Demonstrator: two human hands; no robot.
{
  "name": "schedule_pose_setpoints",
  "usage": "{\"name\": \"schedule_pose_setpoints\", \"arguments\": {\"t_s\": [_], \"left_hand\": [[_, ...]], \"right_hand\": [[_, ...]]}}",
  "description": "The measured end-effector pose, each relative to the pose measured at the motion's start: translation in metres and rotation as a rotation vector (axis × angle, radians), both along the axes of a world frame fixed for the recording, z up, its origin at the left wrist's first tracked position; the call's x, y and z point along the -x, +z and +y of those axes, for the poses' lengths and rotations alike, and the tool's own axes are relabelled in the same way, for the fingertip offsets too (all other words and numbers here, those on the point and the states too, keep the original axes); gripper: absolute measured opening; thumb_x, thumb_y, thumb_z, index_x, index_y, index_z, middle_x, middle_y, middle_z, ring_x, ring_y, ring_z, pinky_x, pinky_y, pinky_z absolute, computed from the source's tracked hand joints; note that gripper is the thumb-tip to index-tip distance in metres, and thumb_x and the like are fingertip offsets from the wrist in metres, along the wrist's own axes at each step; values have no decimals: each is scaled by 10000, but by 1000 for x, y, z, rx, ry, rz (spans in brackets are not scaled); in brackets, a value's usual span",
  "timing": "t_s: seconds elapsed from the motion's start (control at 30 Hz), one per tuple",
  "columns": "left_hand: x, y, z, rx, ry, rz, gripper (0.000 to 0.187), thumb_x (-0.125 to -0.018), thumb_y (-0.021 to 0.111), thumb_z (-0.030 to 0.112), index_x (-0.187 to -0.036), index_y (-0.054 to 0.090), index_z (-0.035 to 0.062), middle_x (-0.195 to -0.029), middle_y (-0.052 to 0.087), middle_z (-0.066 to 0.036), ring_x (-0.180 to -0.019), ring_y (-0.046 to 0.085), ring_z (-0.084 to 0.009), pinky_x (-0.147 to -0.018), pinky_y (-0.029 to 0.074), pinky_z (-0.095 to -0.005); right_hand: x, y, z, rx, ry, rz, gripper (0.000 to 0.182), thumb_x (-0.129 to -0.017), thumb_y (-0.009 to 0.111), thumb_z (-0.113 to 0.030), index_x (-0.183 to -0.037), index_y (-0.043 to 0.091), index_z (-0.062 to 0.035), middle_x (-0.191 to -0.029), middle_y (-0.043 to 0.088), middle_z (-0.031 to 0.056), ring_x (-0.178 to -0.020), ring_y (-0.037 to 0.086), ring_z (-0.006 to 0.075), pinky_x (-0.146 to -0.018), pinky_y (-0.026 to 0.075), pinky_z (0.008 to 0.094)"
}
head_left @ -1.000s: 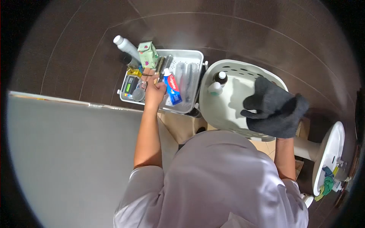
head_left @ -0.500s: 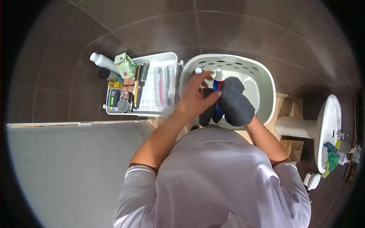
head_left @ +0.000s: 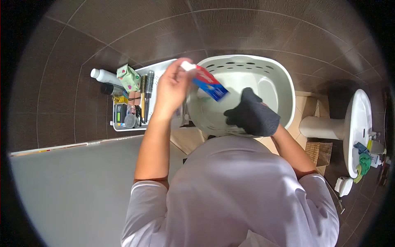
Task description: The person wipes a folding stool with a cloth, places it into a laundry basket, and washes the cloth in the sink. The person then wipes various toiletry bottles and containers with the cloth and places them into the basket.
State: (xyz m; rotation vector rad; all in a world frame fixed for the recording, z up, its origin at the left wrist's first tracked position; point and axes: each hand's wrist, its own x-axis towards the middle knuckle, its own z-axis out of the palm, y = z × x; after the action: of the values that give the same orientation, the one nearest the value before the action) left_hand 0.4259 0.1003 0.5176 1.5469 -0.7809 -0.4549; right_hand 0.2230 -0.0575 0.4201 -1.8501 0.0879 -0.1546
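My left hand is raised and grips a red and blue toothpaste tube by its white cap end, over the left rim of a pale green perforated basket. My right hand is covered by a dark grey cloth mitt and rests on the basket's near rim. To the left stands a white tray with hairbrushes, a small green carton and small items.
A white bottle lies left of the tray on dark brown floor tiles. A white pedestal sink with green and blue items stands at the right. A grey surface fills the lower left.
My left hand took the toothpaste tube from the tray, brought it to the mitt at the basket, and now lifts it above the basket's left rim. The view has shifted right.
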Motion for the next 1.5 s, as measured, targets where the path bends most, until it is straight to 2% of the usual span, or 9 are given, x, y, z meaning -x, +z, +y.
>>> {"name": "schedule_pose_setpoints", "arguments": {"t_s": [0.23,0.37,0.43,0.53,0.8,1.17,1.23,1.4,1.5], "left_hand": [[-7,-29,26,-708,-100,-276,272,-750,612,146,-1015,560,115,-691,583,-66,-613,547,-163,-595,434,-283],[18,-101,20,-724,-201,-501,261,-781,574,144,-1016,542,36,-828,571,-148,-781,568,-255,-666,449,-354],[22,-131,19,-728,-190,-636,246,-792,548,157,-1002,542,29,-890,571,-187,-855,567,-310,-717,450,-395],[20,-154,17,-969,-241,-608,216,-813,486,175,-946,547,16,-923,558,-197,-878,544,-340,-759,442,-415],[20,-171,5,-1226,-352,-1124,167,-773,474,113,-873,593,53,-899,590,-111,-869,581,-248,-713,470,-350],[30,-196,-9,-1375,-580,-971,182,-762,502,157,-854,650,103,-933,616,-78,-904,574,-242,-750,454,-385],[35,-186,-11,-1390,-573,-968,180,-764,503,165,-849,653,110,-928,619,-71,-913,573,-244,-759,450,-388],[-8,-174,13,-767,-485,-849,197,-765,540,129,-935,606,54,-841,633,-110,-766,611,-241,-657,492,-343],[-66,-107,39,-757,-79,-46,216,-784,530,155,-961,583,44,-766,625,-109,-659,590,-189,-616,469,-297]], "right_hand": [[33,44,-26,934,-293,204,255,-733,565,-72,-974,550,9,-881,603,120,-753,592,209,-703,476,338],[35,67,-15,-76,-697,279,368,-687,606,-93,-1030,533,19,-852,593,131,-829,569,242,-723,469,351],[39,59,-30,1095,-213,289,434,-652,628,-116,-1067,547,-21,-869,593,138,-870,538,277,-767,452,366],[40,47,-31,1163,-127,161,421,-635,636,-125,-1052,589,-88,-921,599,141,-868,521,291,-804,433,375],[57,-28,-32,13,-707,-66,427,-662,621,-139,-1079,560,-77,-940,607,130,-868,528,270,-866,396,365],[46,12,-31,-112,-257,254,571,-711,608,-157,-1223,399,-15,-967,598,122,-920,534,238,-945,330,355],[42,23,-24,-80,-305,310,556,-664,591,-14,-1165,356,38,-1048,552,220,-819,610,270,-658,525,362],[41,50,-27,123,-190,264,569,-653,588,-10,-1177,369,38,-1045,557,193,-821,608,277,-640,524,364],[39,67,-25,443,-108,226,578,-647,586,-7,-1184,377,38,-1042,561,178,-822,607,282,-630,524,365]]}}
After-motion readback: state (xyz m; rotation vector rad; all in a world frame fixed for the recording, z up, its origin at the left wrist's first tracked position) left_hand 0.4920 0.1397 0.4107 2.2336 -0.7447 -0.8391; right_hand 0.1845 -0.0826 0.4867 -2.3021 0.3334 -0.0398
